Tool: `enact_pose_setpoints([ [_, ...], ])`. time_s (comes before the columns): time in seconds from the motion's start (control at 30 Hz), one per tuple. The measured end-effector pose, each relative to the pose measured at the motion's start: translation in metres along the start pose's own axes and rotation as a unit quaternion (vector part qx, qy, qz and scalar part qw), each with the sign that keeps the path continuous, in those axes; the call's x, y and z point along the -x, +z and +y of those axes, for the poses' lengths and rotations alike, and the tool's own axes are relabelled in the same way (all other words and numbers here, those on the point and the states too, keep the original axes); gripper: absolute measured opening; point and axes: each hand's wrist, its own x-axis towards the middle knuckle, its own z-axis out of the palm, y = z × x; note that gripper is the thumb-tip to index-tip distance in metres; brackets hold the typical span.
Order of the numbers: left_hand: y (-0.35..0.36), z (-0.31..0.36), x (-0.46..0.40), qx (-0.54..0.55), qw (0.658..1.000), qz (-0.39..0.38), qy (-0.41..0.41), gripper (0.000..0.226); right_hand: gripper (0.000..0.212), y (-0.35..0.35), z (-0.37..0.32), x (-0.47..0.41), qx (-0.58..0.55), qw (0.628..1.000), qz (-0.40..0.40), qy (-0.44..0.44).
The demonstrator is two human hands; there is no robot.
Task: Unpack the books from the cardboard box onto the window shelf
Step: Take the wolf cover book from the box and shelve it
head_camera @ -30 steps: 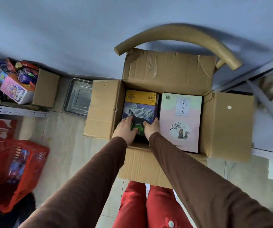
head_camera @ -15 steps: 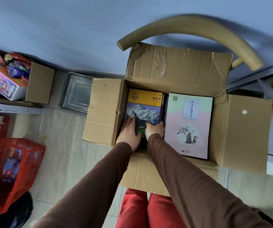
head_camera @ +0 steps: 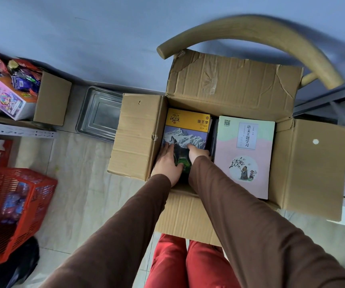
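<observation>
An open cardboard box (head_camera: 140, 138) stands on a wooden chair (head_camera: 250, 32) in front of me. Inside on the left lies a book with a yellow top and a mountain picture (head_camera: 188, 129), topping a stack. To its right lies a pink and green book (head_camera: 248, 154). My left hand (head_camera: 167, 161) rests on the near left part of the mountain book's cover, fingers stretched along its left edge. My right hand (head_camera: 197, 152) is on the book's near right corner, and its fingers curl down over the right edge into the gap between the two books.
On the floor left of the box lies a metal tray (head_camera: 98, 115). Further left are a small carton of snack packets (head_camera: 51, 98) and a red plastic basket (head_camera: 11, 204). A metal frame (head_camera: 333, 96) runs past the box's right side.
My left hand has slid toward the book's left edge and my right hand toward its right edge. The camera has moved closer to the box.
</observation>
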Motion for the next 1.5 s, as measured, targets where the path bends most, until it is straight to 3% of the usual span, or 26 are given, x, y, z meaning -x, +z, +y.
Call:
enact_pose_setpoints([
  [0.17, 0.002, 0.0, 0.0, -0.002, 1.0, 0.001, 0.002, 0.079, 0.089, -0.002, 0.013, -0.006, -0.095, 0.994, -0.053, -0.021],
  [0.47, -0.001, 0.002, 0.0, 0.007, 1.0, 0.001, -0.003, 0.079, 0.059, -0.005, 0.032, 0.009, -0.181, 0.977, -0.021, -0.11],
  [0.63, -0.004, 0.003, 0.004, 0.036, 0.999, 0.016, -0.006, 0.078, 0.068, -0.014, 0.035, 0.014, -0.153, 0.969, -0.074, -0.178],
  [0.77, -0.006, 0.007, 0.012, 0.124, 0.989, 0.082, 0.002, 0.074, 0.063, -0.038, 0.037, 0.015, -0.166, 0.957, -0.124, -0.205],
  [0.9, -0.012, 0.014, 0.021, 0.238, 0.963, 0.116, -0.038, 0.076, 0.053, -0.078, 0.045, 0.024, -0.158, 0.956, -0.158, -0.191],
  [1.0, -0.021, 0.023, 0.033, 0.426, 0.894, -0.002, -0.136, 0.077, 0.042, -0.109, 0.048, 0.044, -0.173, 0.946, -0.204, -0.181],
  [1.07, -0.031, 0.034, 0.05, 0.516, 0.844, -0.069, -0.127, 0.062, 0.042, -0.121, 0.045, 0.065, -0.178, 0.937, -0.232, -0.191],
  [1.3, -0.093, 0.05, 0.134, 0.56, 0.827, 0.042, -0.034, 0.038, 0.048, -0.125, 0.016, 0.17, -0.113, 0.9, -0.262, -0.329],
  [1.5, -0.162, -0.002, 0.244, 0.601, 0.781, 0.168, 0.023, 0.027, 0.053, -0.081, 0.016, 0.292, -0.002, 0.845, -0.33, -0.422],
])
